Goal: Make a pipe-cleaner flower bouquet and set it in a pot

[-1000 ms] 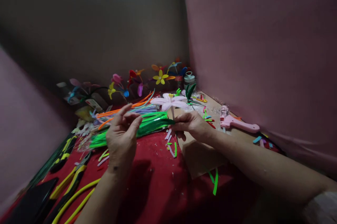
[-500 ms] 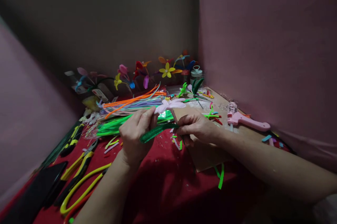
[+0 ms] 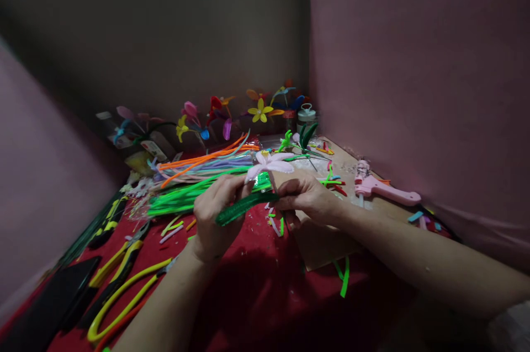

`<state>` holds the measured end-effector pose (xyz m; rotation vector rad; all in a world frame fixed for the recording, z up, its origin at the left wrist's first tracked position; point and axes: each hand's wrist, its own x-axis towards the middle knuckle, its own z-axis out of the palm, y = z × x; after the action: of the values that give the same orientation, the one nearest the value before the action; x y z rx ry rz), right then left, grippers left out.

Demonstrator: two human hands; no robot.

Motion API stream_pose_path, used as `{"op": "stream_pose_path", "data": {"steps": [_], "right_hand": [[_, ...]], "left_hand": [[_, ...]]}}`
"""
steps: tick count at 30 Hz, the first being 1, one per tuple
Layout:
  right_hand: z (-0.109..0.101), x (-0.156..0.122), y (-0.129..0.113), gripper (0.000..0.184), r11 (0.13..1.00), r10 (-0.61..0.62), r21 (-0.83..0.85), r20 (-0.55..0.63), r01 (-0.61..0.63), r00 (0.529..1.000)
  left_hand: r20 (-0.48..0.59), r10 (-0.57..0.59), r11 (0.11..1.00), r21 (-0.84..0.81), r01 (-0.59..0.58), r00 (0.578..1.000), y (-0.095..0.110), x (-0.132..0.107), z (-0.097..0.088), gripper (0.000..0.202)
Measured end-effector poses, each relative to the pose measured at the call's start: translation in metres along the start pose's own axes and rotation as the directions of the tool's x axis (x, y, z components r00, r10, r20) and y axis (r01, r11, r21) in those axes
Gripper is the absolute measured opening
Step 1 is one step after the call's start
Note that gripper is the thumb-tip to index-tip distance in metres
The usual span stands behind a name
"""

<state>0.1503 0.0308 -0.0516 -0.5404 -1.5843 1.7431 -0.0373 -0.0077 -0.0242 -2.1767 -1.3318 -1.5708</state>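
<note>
A pale pink pipe-cleaner flower [image 3: 271, 165] with a yellow centre rises just above my left hand [image 3: 216, 213]. That hand's fingers are curled closed beneath the petals, and the stem they seem to grip is mostly hidden. A long dark green fuzzy leaf [image 3: 244, 207] crosses in front of the left fingers. My right hand [image 3: 310, 197] pinches the leaf's right end between thumb and fingers, close below the flower.
Green pipe cleaners [image 3: 178, 197] and orange ones [image 3: 207, 152] lie behind my hands. Pliers [image 3: 120, 269] and yellow-handled cutters [image 3: 124, 297] are at left. A pink glue gun [image 3: 387, 189] rests on cardboard [image 3: 323, 241] at right. Finished flowers [image 3: 260, 111] stand at the back.
The flower has tipped slightly, showing more of its petals and yellow centre. My left hand has shifted a little toward the right hand; the view has moved slightly.
</note>
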Motion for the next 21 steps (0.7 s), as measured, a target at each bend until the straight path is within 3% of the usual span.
{"op": "stream_pose_path", "data": {"steps": [3,7,10,12,14,16,21], "right_hand": [[0.002,-0.001,-0.003,0.018,1.0,0.014,-0.022,-0.054,-0.015,0.998],[0.0,0.001,-0.004,0.019,0.999,-0.008,-0.046,-0.106,0.003,0.994],[-0.002,0.003,-0.005,0.021,0.998,-0.016,-0.061,-0.138,0.008,0.99],[-0.004,0.003,-0.007,0.021,0.999,-0.014,-0.051,-0.178,0.005,0.984],[-0.004,0.003,-0.008,0.022,0.999,-0.035,-0.027,-0.206,0.03,0.978],[-0.004,0.004,-0.009,0.022,0.997,-0.073,-0.012,-0.215,0.072,0.974],[-0.007,0.006,-0.007,0.023,0.993,-0.114,-0.017,-0.235,0.114,0.965]], "left_hand": [[-0.012,-0.19,0.974,-0.128,0.187,0.982,-0.001,0.001,0.004,0.017],[0.052,-0.412,0.866,-0.287,0.408,0.91,-0.002,0.002,0.012,0.018],[0.145,-0.522,0.813,-0.216,0.541,0.841,0.002,0.003,0.017,0.004],[0.221,-0.587,0.759,-0.185,0.625,0.779,0.005,0.002,0.019,0.012],[0.317,-0.602,0.694,-0.247,0.676,0.733,0.007,0.001,0.022,0.014],[0.4,-0.571,0.622,-0.359,0.696,0.717,0.008,-0.002,0.025,0.012],[0.471,-0.553,0.503,-0.469,0.726,0.687,0.01,-0.006,0.029,0.023]]}}
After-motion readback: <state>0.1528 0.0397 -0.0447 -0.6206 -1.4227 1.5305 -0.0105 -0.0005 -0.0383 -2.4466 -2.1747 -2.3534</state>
